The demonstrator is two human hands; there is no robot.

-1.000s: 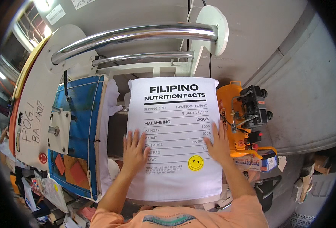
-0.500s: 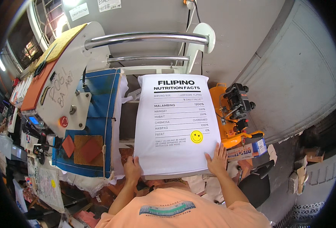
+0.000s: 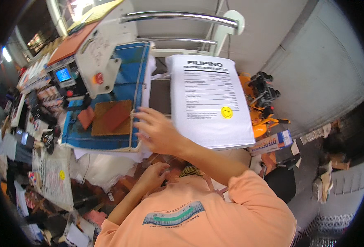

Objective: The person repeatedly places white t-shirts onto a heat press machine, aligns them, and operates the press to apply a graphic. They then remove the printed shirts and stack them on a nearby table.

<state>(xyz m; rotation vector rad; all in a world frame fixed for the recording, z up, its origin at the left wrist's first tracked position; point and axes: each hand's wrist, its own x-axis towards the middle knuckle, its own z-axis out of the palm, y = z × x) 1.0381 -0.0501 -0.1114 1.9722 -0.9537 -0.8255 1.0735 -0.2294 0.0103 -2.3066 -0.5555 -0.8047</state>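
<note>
A white shirt (image 3: 206, 86) with black printed lines and a yellow smiley lies flat on the right platen of a heat press. My right hand (image 3: 155, 131) reaches leftward across my body, fingers spread and holding nothing. Its fingertips are over the near right edge of the blue pad (image 3: 135, 72); whether they touch it I cannot tell. My left hand (image 3: 153, 175) is low, close to my chest, with loosely bent fingers apart and nothing visible in them. On the blue pad sit a brown mat (image 3: 99, 128) and reddish-brown flat pieces (image 3: 118, 116).
The press's white arm (image 3: 101, 53) carries a lit blue control screen (image 3: 63, 74) and a red button. Chrome bars (image 3: 182, 15) cross behind. An orange air compressor (image 3: 258, 119) and a box (image 3: 270, 142) stand to the right. A printed sheet (image 3: 52, 177) hangs at lower left.
My right hand has left the shirt's near right corner and swung left to the blue pad's edge. My left hand has drawn back from the shirt's left edge. The view has shifted.
</note>
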